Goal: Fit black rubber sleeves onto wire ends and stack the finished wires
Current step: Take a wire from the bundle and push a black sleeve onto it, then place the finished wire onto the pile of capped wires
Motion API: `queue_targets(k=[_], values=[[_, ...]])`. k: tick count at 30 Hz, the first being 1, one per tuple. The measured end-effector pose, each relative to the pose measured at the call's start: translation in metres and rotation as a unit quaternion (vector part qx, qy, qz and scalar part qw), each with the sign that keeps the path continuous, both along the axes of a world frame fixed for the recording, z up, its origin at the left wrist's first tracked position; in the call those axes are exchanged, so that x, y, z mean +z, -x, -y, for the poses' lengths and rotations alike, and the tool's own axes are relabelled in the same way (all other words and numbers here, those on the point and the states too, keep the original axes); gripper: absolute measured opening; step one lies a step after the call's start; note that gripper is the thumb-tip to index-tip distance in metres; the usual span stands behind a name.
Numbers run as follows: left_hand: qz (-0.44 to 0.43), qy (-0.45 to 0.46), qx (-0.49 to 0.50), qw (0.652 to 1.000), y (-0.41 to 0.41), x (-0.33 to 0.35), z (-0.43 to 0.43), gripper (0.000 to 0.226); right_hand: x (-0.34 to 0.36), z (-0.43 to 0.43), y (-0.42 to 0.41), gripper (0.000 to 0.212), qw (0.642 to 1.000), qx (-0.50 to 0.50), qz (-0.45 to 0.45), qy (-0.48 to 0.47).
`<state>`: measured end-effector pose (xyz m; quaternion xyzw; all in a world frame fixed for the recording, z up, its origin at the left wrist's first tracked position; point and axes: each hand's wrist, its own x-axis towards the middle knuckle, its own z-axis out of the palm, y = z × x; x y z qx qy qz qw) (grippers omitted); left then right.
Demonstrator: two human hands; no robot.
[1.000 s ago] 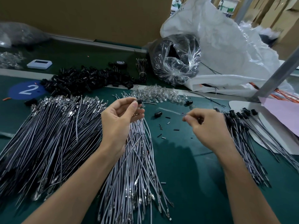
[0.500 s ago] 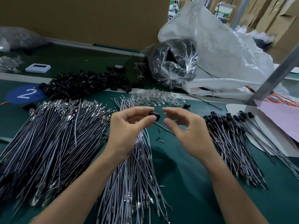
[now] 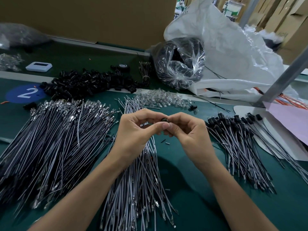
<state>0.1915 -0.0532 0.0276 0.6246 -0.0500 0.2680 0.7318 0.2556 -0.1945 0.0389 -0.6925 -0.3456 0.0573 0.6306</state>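
Black rubber sleeve (image 3: 164, 120), small, matte and barrel-shaped, pinched in mid-air between the fingertips of both hands, above the far end of the middle wire bundle (image 3: 141, 180). Left hand (image 3: 133, 130) curled, thumb and forefinger clamped on one side of it; right hand (image 3: 188, 130) curled likewise, thumb and forefinger gripping the other side, thumb tips touching. Anything else held inside the right fingers hidden.

Thin grey insulated strands in the middle wire bundle, tipped with bright crimped metal, fanned toward the near edge of the green mat (image 3: 191, 189). To the left, a much larger wire pile (image 3: 50, 139) of the same strands, terminals glinting. To the right, finished wires (image 3: 241, 147) stacked in a loose sheaf, black caps at the far ends. Farther back, a heap of loose sleeves (image 3: 90, 82), dull black and tubular, beside a glittering scatter of clear bulbs (image 3: 160, 99). Crinkled clear plastic bag (image 3: 180, 64) against a white woven sack (image 3: 233, 47).

Half a second ago: sleeve in the left fingers alone, right hand just beside it with a gap between. Now closed up, fingertips met. A second ago: right hand well out by the finished wires.
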Motion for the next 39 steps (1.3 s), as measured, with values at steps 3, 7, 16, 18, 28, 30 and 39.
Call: queue_targets(k=[3,7,16,18,28,30,39], values=[[-0.009,-0.003,0.004,1.000,0.001,0.000,0.002,0.014,-0.001,0.000,0.001,0.015,0.999,-0.026,0.035,0.025],[-0.022,0.001,0.005,1.000,0.001,-0.001,0.005,0.014,-0.003,0.000,0.001,0.023,0.994,-0.053,0.075,0.053],[-0.045,-0.029,0.056,0.997,-0.003,-0.005,0.008,0.014,-0.011,-0.006,-0.002,0.011,0.991,-0.094,0.075,0.055],[-0.058,-0.039,0.071,0.995,-0.004,-0.007,0.005,0.018,-0.010,-0.008,-0.004,0.009,0.992,-0.093,0.067,0.053],[-0.087,-0.008,0.098,0.991,-0.002,-0.005,0.000,0.034,0.023,0.065,-0.043,0.015,0.952,-0.280,0.009,0.119],[-0.090,-0.005,0.098,0.991,-0.002,-0.006,0.000,0.034,0.032,0.096,-0.047,0.020,0.937,-0.307,0.022,0.166],[-0.098,0.001,0.097,0.990,-0.004,-0.008,-0.001,0.035,0.042,0.156,-0.017,0.018,0.953,-0.141,-0.081,0.256]])
